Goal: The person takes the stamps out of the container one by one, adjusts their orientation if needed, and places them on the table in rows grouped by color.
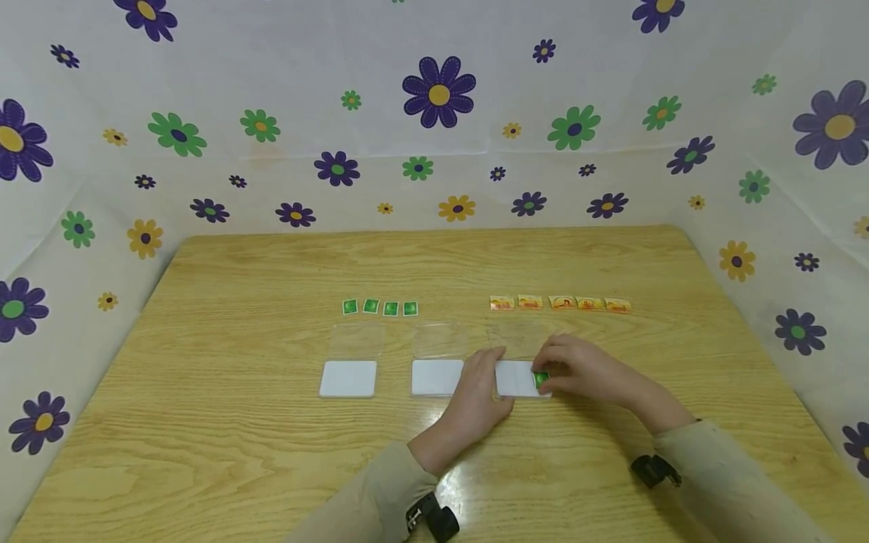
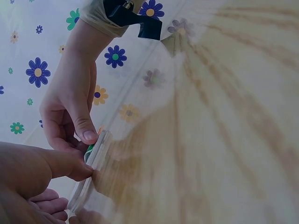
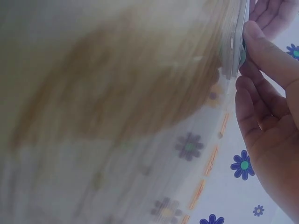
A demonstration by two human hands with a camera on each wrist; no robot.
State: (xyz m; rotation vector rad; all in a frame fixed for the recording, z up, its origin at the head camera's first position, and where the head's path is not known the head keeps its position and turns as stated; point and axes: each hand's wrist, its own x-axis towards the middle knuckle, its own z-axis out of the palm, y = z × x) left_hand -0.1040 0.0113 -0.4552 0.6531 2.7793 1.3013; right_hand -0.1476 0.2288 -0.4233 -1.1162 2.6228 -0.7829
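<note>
Three flat clear cases with white insides lie in a row in the head view: a left case (image 1: pixel 348 378), a middle case (image 1: pixel 437 377) and a right case (image 1: pixel 514 378). My left hand (image 1: pixel 480 388) grips the left end of the right case, fingers at its far edge and thumb at its near edge. At the other end, my right hand (image 1: pixel 577 371) pinches a small green square sticker (image 1: pixel 541 379) against the white surface. In the left wrist view, the green sticker (image 2: pixel 88 152) shows partly between the fingers and the case edge (image 2: pixel 97 151).
Several green square stickers (image 1: pixel 370 306) form a row behind the cases. Farther right lie several orange stickers (image 1: pixel 563 302). Clear lids (image 1: pixel 439 340) extend behind the cases on the wooden table (image 1: pixel 204 422). A flowered cloth (image 1: pixel 285 158) stands around the table's back and sides.
</note>
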